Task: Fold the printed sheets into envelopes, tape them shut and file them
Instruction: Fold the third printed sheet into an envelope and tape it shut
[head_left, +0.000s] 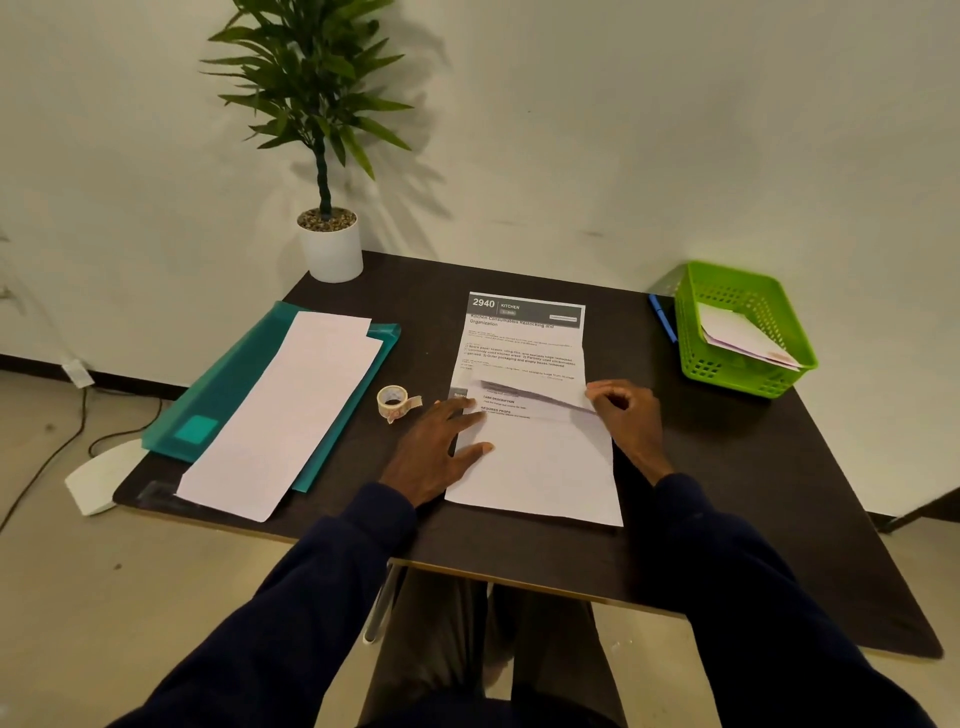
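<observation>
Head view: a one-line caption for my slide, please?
Left hand presses the printed sheet; right hand pinches its folded edge.

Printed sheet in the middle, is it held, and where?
The right hand pinches the printed sheet at the right end of its folded-up edge; the left hand presses it flat.

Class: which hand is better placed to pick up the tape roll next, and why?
Probably left. The tape roll lies just beside the left hand; the right hand sits across the printed sheet.
</observation>
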